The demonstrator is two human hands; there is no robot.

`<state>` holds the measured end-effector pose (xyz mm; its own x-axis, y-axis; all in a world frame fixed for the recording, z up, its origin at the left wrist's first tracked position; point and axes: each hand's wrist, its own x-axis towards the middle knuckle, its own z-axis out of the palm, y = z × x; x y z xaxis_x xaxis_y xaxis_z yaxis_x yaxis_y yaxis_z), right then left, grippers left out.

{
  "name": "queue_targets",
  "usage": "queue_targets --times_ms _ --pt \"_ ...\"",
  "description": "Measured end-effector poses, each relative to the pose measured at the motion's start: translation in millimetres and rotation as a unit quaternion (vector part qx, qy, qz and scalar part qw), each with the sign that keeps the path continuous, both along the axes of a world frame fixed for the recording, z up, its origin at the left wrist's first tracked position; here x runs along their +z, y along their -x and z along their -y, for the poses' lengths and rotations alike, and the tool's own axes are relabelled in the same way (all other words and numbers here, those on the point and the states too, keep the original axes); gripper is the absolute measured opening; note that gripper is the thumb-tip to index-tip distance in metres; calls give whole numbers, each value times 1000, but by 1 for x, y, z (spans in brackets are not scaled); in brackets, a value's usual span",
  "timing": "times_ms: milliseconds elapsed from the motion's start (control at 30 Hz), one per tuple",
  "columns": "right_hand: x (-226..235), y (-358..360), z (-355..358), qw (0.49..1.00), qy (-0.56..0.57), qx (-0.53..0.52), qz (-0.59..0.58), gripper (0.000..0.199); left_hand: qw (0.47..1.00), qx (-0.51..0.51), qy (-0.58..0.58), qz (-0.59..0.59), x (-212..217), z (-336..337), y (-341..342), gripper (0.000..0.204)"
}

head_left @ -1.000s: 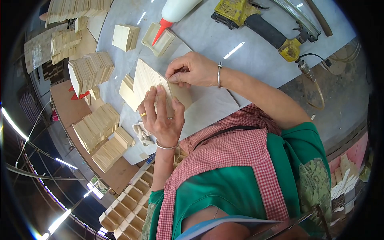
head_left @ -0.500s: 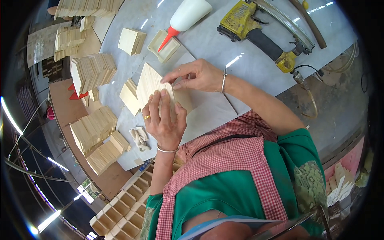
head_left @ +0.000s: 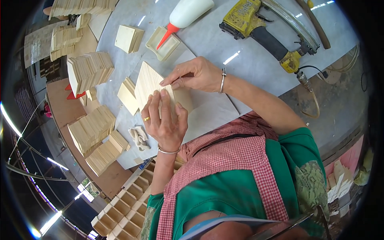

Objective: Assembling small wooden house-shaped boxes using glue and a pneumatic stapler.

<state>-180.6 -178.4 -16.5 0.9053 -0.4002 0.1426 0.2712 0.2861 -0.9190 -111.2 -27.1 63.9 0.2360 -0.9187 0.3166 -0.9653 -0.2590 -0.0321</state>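
Between my hands is a pale wooden piece with a pointed end (head_left: pixel 149 82), its grain running lengthwise. My left hand (head_left: pixel 165 120) lies over its near part, fingers bent across the face and thumb at the side. At the right edge, the thumb and forefinger of my right hand (head_left: pixel 194 75) pinch the piece; whatever small thing may be between them is hidden. Beside it on the left lies a small stack of wooden panels (head_left: pixel 129 96). A white glue bottle with a red nozzle (head_left: pixel 190 14) rests its tip in a shallow wooden tray (head_left: pixel 175 47).
A yellow and black nail gun (head_left: pixel 266 34) with an air hose (head_left: pixel 316 105) lies at the far right, beside a wooden-handled tool (head_left: pixel 316 25). Stacks of panels (head_left: pixel 90 72) line the left. A crumpled cloth (head_left: pixel 139 138) and wooden compartments (head_left: pixel 124 204) are nearer me.
My hands keep nearly the same hold on the wooden piece. The whole view has shifted slightly, and the bench objects appear a little displaced with it.
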Motion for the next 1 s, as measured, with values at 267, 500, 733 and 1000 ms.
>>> queue_targets --times_ms 267,500,733,1000 --pt "-2 1 -5 994 100 -27 -28 27 1000 0 1 1 2 0 0 41" --pt "-5 7 -14 997 47 -62 -21 33 1000 8 -13 8 3 1 5 41" --pt "2 18 -11 989 138 -43 -29 26 999 -20 -21 -29 13 -6 -2 41" --pt "5 25 -26 969 218 -110 21 25 992 -83 -25 -91 12 -21 -12 43"
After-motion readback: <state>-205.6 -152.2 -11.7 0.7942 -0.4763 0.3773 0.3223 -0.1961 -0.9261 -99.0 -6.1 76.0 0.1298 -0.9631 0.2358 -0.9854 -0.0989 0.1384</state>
